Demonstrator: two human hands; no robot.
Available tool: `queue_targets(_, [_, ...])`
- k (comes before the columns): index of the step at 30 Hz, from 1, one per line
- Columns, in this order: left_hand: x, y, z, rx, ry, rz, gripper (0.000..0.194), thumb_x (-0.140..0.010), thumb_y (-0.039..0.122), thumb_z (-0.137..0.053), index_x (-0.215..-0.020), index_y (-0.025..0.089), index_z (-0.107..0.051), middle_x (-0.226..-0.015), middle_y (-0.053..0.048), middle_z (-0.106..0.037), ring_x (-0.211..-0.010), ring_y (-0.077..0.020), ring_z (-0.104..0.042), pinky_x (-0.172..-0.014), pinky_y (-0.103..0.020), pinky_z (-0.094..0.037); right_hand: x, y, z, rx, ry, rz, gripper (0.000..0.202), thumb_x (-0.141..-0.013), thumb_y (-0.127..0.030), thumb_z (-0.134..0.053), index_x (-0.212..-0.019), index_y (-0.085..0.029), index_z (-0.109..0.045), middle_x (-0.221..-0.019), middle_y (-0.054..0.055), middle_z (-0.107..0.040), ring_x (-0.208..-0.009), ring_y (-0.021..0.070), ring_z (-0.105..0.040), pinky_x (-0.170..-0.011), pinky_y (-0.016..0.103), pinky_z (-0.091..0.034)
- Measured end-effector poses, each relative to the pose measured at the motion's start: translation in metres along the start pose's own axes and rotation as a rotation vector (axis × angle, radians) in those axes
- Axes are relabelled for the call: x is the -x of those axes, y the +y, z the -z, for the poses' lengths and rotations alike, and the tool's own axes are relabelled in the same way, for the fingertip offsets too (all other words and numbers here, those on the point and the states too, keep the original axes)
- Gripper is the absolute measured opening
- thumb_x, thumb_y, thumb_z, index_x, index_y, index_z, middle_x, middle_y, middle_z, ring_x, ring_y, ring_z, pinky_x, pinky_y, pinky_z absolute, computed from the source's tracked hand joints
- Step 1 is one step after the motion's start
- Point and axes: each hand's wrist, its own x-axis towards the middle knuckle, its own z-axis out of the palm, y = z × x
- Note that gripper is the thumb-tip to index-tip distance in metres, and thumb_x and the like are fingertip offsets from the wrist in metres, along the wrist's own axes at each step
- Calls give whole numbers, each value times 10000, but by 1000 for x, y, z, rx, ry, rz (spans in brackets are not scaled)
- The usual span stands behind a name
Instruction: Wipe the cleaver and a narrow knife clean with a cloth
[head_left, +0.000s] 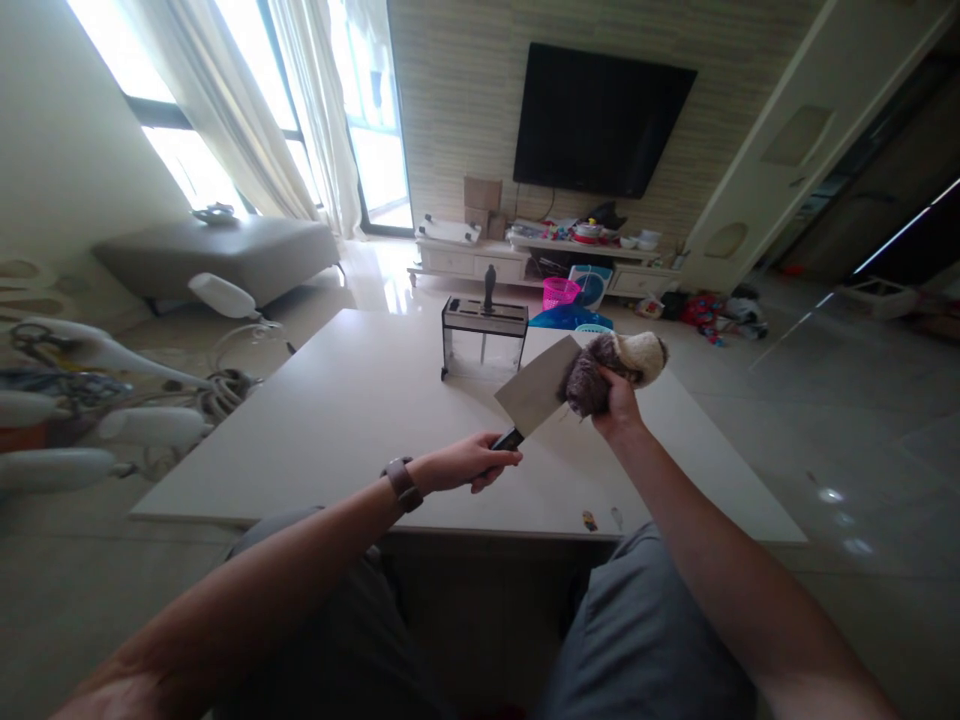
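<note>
My left hand is wrapped round the black handle of a cleaver, whose broad blade points up and to the right above the table. In my right hand is a bunched fluffy cloth, dark brown with a cream part at its far end. The cloth lies against the right edge of the blade. Behind the blade, a knife block with clear sides stands on the table, with one black-handled knife upright in it.
The white table spans the space before my knees. Two small items, one a dark and yellow piece, lie near its front edge. Beyond it are a pink basket and a TV cabinet. White-ended fixtures stand at left.
</note>
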Motion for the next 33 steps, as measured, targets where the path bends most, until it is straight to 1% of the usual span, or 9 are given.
queue_targets(3, [8, 4, 9, -72, -33, 50, 408, -821, 532, -754, -870, 190, -537, -541, 85, -468, -399, -83, -403, -378, -216, -334, 8, -4, -2, -33, 26, -98, 196, -738, -231, -752, -930, -224, -710, -849, 15, -799, -758, 182, -762, -738, 314, -661])
queue_targets(9, [28, 21, 40, -278, -92, 200, 425, -790, 564, -773, -780, 180, -590, -484, 59, -470, -374, -93, -384, -354, -227, -322, 28, -5, -3, 176, -207, -305, 323, -662, -154, -822, -973, -185, -740, -867, 67, -808, -711, 225, -760, -705, 384, -664])
queue_targets(12, [30, 25, 44, -311, -72, 194, 450, -782, 579, -775, -713, 184, -572, -486, 42, -483, -382, -96, -395, -366, -232, -324, 25, -1, -6, 202, -180, -245, 388, -599, -100, -839, -969, -165, -742, -862, 79, -809, -712, 236, -765, -746, 410, -664])
queue_targets(17, [21, 27, 29, -216, -30, 81, 482, -815, 587, -750, -680, 194, -505, -522, 41, -490, -406, -83, -409, -392, -221, -308, 6, -2, -11, 31, 13, 5, 337, -616, -120, -816, -934, -177, -719, -858, 49, -804, -750, 212, -768, -791, 380, -665])
queue_targets(20, [20, 26, 26, -223, -36, 103, 478, -820, 582, -747, -677, 198, -500, -526, 41, -493, -404, -85, -414, -388, -219, -321, 5, -8, -6, 2, 38, 1, 314, -648, -150, -793, -948, -188, -708, -830, 29, -797, -733, 194, -761, -773, 354, -665])
queue_targets(25, [29, 18, 52, -398, -130, 225, 403, -803, 557, -763, -718, 187, -626, -494, 24, -511, -382, -110, -431, -383, -232, -370, 24, -15, 7, 222, -240, -268, 367, -627, -158, -833, -986, -179, -758, -885, 70, -811, -712, 211, -760, -688, 331, -652])
queue_targets(28, [28, 9, 65, -509, -163, 247, 363, -796, 532, -762, -728, 188, -670, -532, -6, -577, -390, -125, -480, -400, -242, -386, 34, -8, 3, 342, -363, -287, 435, -562, -136, -878, -985, -174, -781, -906, 78, -815, -747, 227, -763, -710, 331, -643])
queue_targets(30, [25, 3, 67, -621, -103, 263, 349, -803, 503, -741, -680, 193, -639, -563, -31, -618, -413, -146, -529, -416, -253, -391, 37, 1, -5, 374, -368, -222, 491, -511, -114, -897, -986, -173, -787, -925, 71, -816, -791, 239, -765, -742, 344, -638])
queue_targets(33, [21, 1, 64, -876, 134, 205, 329, -809, 438, -697, -609, 204, -581, -539, -43, -604, -439, -167, -548, -442, -268, -352, 37, 11, -17, 369, -308, -92, 506, -462, -106, -916, -947, -173, -789, -930, 63, -814, -833, 252, -764, -797, 373, -630])
